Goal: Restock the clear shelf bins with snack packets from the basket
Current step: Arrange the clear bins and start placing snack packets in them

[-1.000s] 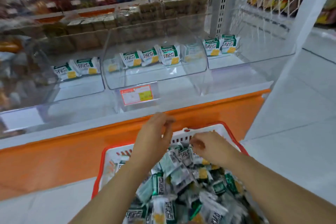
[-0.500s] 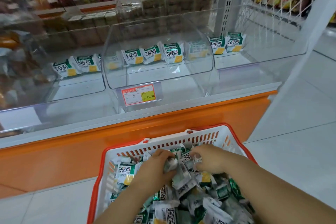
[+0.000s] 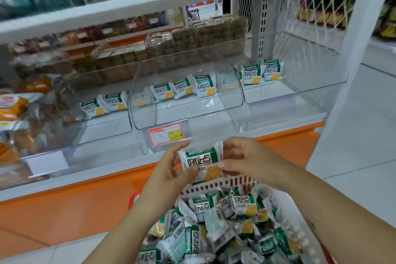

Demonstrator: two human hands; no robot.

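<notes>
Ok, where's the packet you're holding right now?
In the head view the packet is centre frame, pinched between the left hand and right hand, above the far rim of the basket and just below the price tag on the middle bin.

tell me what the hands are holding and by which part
One snack packet, held above the basket. The left hand pinches its left side and the right hand pinches its right edge.
</notes>
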